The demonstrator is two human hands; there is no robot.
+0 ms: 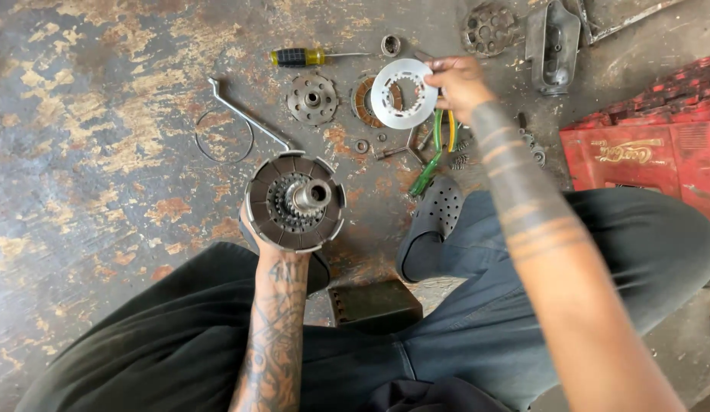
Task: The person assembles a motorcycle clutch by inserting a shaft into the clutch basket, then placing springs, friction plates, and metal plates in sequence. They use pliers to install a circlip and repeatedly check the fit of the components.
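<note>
Left hand (257, 233) cradling clutch basket (295, 201), right hand (456, 82) pinching steel plate (403, 93)

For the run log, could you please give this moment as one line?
left hand: holds clutch basket | right hand: lifts steel ring plate | floor: screwdriver, pliers

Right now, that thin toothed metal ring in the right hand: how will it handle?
The steel ring plate looks thin and flat, so probably light and stiff. The right hand pinches only its edge; bare metal may slip. Set on edge, it would likely roll.
</note>
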